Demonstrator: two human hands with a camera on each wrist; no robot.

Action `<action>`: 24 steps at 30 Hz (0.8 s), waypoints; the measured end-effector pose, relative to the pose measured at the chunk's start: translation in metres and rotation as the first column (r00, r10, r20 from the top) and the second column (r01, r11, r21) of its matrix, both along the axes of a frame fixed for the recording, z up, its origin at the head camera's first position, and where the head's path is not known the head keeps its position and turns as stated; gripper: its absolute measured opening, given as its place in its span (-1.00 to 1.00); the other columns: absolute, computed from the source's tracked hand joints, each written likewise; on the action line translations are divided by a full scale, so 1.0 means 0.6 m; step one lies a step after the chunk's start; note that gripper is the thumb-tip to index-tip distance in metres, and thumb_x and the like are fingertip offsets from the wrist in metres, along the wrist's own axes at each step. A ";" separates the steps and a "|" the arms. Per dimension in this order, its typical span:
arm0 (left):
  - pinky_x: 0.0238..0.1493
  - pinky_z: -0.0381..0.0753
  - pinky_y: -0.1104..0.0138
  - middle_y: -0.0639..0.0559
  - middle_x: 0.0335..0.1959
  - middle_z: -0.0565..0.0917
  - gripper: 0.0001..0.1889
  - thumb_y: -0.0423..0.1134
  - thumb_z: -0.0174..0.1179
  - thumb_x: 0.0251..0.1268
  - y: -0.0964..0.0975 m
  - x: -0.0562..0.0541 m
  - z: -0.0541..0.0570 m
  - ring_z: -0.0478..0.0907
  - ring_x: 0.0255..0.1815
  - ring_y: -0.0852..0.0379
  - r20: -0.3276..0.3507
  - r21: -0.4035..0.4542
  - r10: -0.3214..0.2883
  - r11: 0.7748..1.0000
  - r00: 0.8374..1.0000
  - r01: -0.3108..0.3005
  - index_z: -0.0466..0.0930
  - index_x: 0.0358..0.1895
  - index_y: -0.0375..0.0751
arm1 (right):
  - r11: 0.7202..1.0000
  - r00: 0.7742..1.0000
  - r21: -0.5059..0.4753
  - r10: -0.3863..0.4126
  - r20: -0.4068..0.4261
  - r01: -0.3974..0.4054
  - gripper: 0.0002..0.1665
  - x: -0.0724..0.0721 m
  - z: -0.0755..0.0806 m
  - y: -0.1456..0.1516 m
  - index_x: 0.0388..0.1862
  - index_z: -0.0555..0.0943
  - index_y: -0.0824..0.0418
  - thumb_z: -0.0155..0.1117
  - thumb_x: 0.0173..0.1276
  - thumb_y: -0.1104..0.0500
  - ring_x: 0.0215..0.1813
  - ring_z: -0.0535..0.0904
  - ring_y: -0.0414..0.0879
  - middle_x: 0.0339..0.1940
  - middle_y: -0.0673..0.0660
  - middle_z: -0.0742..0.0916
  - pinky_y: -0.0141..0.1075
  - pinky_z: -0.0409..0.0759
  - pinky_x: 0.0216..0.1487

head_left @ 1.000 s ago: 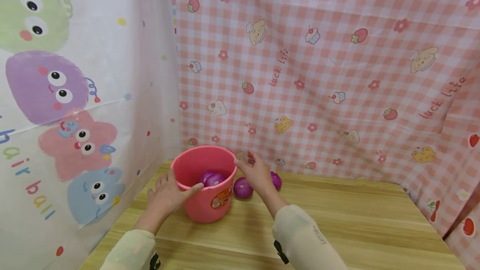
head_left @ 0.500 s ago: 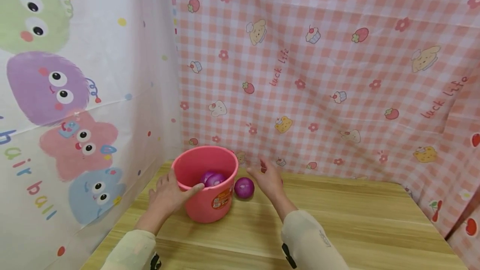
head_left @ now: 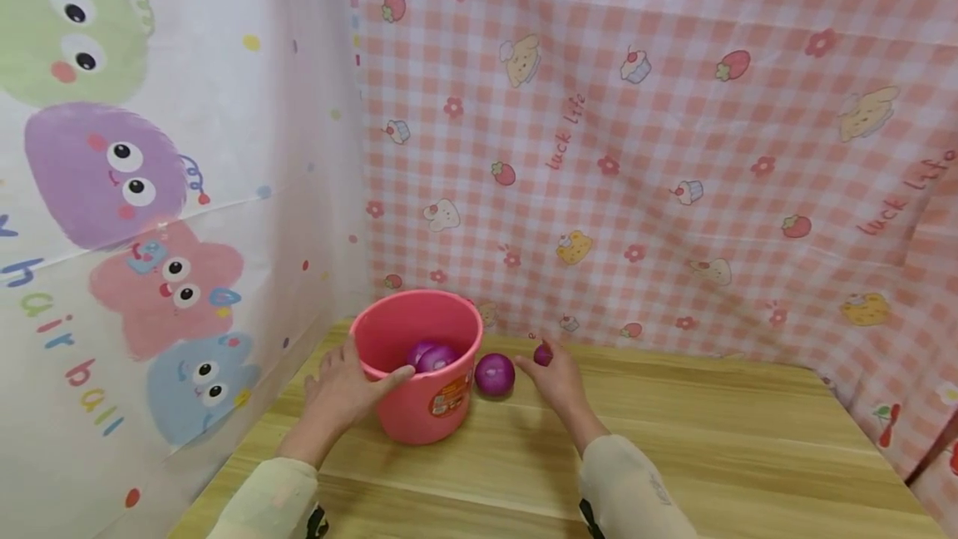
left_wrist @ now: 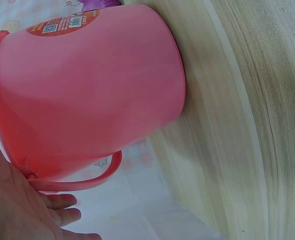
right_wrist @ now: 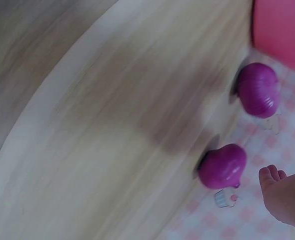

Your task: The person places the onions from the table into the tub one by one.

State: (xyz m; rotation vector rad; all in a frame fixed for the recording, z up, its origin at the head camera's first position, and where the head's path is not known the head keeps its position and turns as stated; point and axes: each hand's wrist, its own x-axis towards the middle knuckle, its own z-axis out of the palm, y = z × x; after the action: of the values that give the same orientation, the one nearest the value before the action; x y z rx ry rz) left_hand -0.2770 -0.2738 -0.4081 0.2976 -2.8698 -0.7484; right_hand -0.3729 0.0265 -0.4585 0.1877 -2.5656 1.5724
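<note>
A pink bucket (head_left: 422,410) with an orange label stands upright on the left of the table. My left hand (head_left: 338,389) rests against its near left rim, thumb along the rim; in the left wrist view the fingers (left_wrist: 62,216) extend past the bucket's handle (left_wrist: 82,184). Inside lie purple onions (head_left: 434,358), at least two showing. One purple onion (head_left: 495,375) sits just right of the bucket. Farther right, another onion (head_left: 542,354) is partly hidden behind my right hand (head_left: 560,381). The right wrist view shows that hand with a gap between its fingers and this onion (right_wrist: 222,166).
The wooden table (head_left: 711,439) extends to the right and front. A pink checked cloth (head_left: 659,106) hangs close behind the onions. On the left hangs a white cloth (head_left: 299,148) with cartoon figures.
My right hand has moved from the bucket's right rim rightward and down to beside the far onion. The left hand stays at the rim, and the bucket stands as before.
</note>
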 end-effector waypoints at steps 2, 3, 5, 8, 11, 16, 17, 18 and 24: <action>0.30 -0.12 -0.48 -0.51 0.45 0.08 0.40 0.68 0.03 -0.06 -0.001 0.000 0.000 0.02 0.44 -0.47 0.001 -0.003 0.003 1.000 1.000 -0.003 -0.29 0.56 -0.36 | 1.000 1.000 -0.002 -0.013 0.011 0.013 -0.11 -0.005 -0.006 0.009 0.49 0.26 0.36 0.39 0.35 0.00 0.22 0.53 0.30 0.27 0.46 0.53 0.04 0.53 0.21; 0.31 -0.12 -0.47 -0.50 0.45 0.09 0.41 0.69 0.02 -0.08 -0.002 0.000 0.000 0.02 0.44 -0.47 0.000 -0.005 0.005 1.000 1.000 -0.005 -0.28 0.56 -0.36 | 1.000 1.000 -0.003 -0.014 0.008 0.014 -0.12 -0.008 -0.009 0.013 0.48 0.26 0.39 0.38 0.35 0.01 0.19 0.55 0.30 0.24 0.47 0.54 0.04 0.54 0.19; 0.31 -0.11 -0.47 -0.50 0.44 0.10 0.42 0.70 0.01 -0.10 -0.002 0.001 0.001 0.03 0.44 -0.47 -0.006 -0.006 0.006 1.000 1.000 -0.007 -0.27 0.56 -0.36 | 1.000 1.000 -0.001 -0.021 0.006 0.021 -0.14 -0.013 -0.014 0.022 0.46 0.26 0.42 0.38 0.36 0.04 0.16 0.57 0.31 0.21 0.50 0.55 0.05 0.56 0.16; 0.31 -0.13 -0.47 -0.50 0.44 0.10 0.42 0.71 0.01 -0.12 -0.002 0.001 0.001 0.03 0.44 -0.46 -0.010 -0.007 0.007 1.000 1.000 -0.007 -0.26 0.56 -0.37 | 0.999 0.999 0.011 -0.032 0.010 0.032 -0.15 -0.021 -0.021 0.035 0.48 0.25 0.39 0.37 0.36 0.07 0.21 0.52 0.33 0.27 0.50 0.51 0.09 0.52 0.20; 0.32 -0.13 -0.47 -0.51 0.45 0.10 0.43 0.72 -0.01 -0.12 -0.002 0.002 0.001 0.03 0.45 -0.46 -0.010 -0.014 0.003 1.000 1.000 -0.004 -0.25 0.56 -0.38 | 0.999 0.999 0.030 -0.036 0.020 0.036 -0.15 -0.028 -0.027 0.046 0.50 0.22 0.38 0.35 0.38 0.08 0.31 0.43 0.36 0.35 0.51 0.44 0.13 0.44 0.28; 0.32 -0.12 -0.46 -0.50 0.46 0.08 0.43 0.73 -0.01 -0.13 0.001 0.002 0.001 0.01 0.46 -0.45 -0.013 -0.012 0.002 1.000 1.000 -0.002 -0.26 0.56 -0.37 | 0.998 0.997 0.054 -0.036 0.068 0.032 -0.14 -0.038 -0.033 0.060 0.51 0.18 0.40 0.30 0.41 0.05 0.41 0.29 0.40 0.42 0.52 0.35 0.18 0.30 0.37; 0.32 -0.13 -0.46 -0.49 0.47 0.08 0.44 0.73 -0.02 -0.14 0.001 0.002 0.001 0.01 0.46 -0.45 -0.011 -0.008 0.003 1.000 1.000 -0.003 -0.26 0.56 -0.36 | 0.998 0.996 0.060 -0.036 0.079 0.032 -0.13 -0.040 -0.034 0.062 0.51 0.17 0.40 0.30 0.41 0.03 0.41 0.27 0.41 0.42 0.52 0.33 0.19 0.28 0.38; 0.32 -0.13 -0.46 -0.49 0.46 0.08 0.44 0.73 -0.02 -0.14 0.001 0.002 0.000 0.01 0.46 -0.45 -0.011 -0.007 0.003 1.000 1.000 -0.003 -0.26 0.56 -0.36 | 0.997 0.995 0.068 -0.039 0.090 0.033 -0.12 -0.043 -0.036 0.064 0.51 0.16 0.42 0.29 0.42 0.02 0.42 0.25 0.42 0.43 0.53 0.32 0.20 0.27 0.38; 0.32 -0.13 -0.46 -0.46 0.46 0.09 0.44 0.74 0.00 -0.16 -0.003 0.001 -0.003 0.01 0.46 -0.43 -0.010 -0.003 0.015 1.000 1.000 -0.015 -0.24 0.56 -0.34 | 0.994 0.986 0.100 -0.057 0.155 0.042 -0.06 -0.058 -0.044 0.073 0.49 0.12 0.51 0.25 0.44 -0.07 0.43 0.19 0.46 0.42 0.57 0.29 0.22 0.21 0.40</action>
State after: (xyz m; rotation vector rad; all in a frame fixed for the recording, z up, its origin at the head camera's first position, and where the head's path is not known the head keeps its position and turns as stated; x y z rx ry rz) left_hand -0.2762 -0.2758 -0.4098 0.3134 -2.8564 -0.7413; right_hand -0.4077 0.0701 -0.4850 0.0081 -2.7450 1.5037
